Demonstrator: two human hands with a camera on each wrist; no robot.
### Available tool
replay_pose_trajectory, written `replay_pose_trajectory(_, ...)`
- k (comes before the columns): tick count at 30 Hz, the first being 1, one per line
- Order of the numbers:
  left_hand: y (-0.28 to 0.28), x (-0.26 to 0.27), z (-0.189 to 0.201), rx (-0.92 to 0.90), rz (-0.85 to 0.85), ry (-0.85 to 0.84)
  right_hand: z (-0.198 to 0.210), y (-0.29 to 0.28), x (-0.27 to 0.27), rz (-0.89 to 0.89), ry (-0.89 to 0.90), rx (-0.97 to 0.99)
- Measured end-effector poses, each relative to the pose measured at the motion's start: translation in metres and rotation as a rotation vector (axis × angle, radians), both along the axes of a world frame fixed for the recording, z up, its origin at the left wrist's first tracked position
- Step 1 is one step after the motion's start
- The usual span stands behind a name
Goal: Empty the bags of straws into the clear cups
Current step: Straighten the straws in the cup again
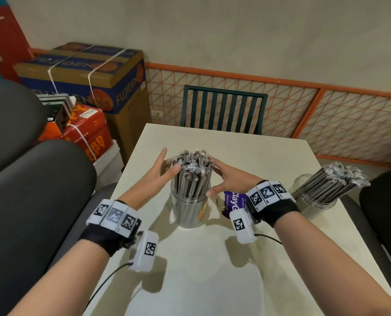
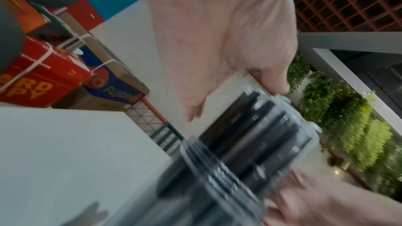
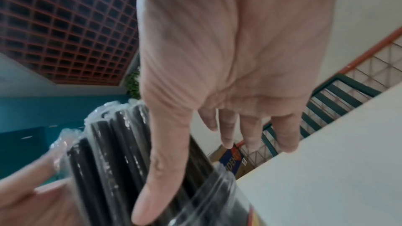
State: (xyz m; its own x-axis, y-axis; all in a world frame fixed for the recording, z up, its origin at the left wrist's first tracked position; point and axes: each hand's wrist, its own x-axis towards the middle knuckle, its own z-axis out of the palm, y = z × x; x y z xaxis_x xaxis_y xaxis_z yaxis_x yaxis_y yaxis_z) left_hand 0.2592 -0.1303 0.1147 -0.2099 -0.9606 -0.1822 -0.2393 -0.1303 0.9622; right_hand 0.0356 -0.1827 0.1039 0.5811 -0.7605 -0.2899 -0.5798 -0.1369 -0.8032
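Note:
A clear cup [image 1: 190,210] stands mid-table, packed with upright black straws [image 1: 193,172] in clear wrappers. My left hand [image 1: 170,159] is on the bundle's left side, fingers straight and spread, thumb touching the straw tops. My right hand [image 1: 215,179] lies against the bundle's right side with straight fingers, its thumb near the cup rim. In the left wrist view the straws [image 2: 250,135] are blurred below my left hand [image 2: 228,100]. The right wrist view has my right hand [image 3: 185,152] flat beside the straws [image 3: 104,152]. A second clear cup [image 1: 313,199] at the right holds leaning straws [image 1: 333,181].
A purple bag [image 1: 232,200] lies on the table [image 1: 190,281] under my right wrist. A green slatted chair [image 1: 224,108] stands at the far edge. Cardboard boxes [image 1: 87,76] are stacked at the back left, dark seat cushions [image 1: 30,201] along the left.

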Motion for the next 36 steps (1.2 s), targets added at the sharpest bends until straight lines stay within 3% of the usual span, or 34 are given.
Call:
replay_pose_trajectory(5,0.007,-0.039,-0.015,-0.149,0.097,0.035,-0.001,0.005,0.021,-0.099,-0.089,-0.088)
replay_pose_trajectory(8,-0.006,-0.037,-0.013,-0.256,0.198,0.022,0.004,0.003,0.024,-0.219,-0.153,-0.175)
replay_pose_trajectory(11,-0.014,-0.028,-0.006,-0.301,0.185,0.011,0.013,0.003,0.019,-0.222,-0.234,-0.154)
replay_pose_trajectory(16,-0.014,-0.012,-0.015,-0.164,0.097,-0.085,0.0,0.008,0.009,-0.162,-0.08,-0.021)
replay_pose_trajectory(21,-0.014,-0.012,-0.018,-0.176,-0.005,-0.074,-0.006,0.023,0.028,-0.231,-0.15,-0.111)
replay_pose_trajectory(26,-0.015,-0.023,-0.003,-0.268,0.082,-0.097,0.014,0.025,0.038,-0.295,-0.171,-0.252)
replay_pose_trajectory(32,-0.012,-0.014,-0.007,-0.082,-0.126,-0.157,0.022,0.019,0.028,-0.114,0.145,-0.16)
replay_pose_trajectory(36,-0.008,-0.032,-0.02,-0.115,0.097,-0.038,0.012,0.021,0.029,-0.127,0.141,-0.144)
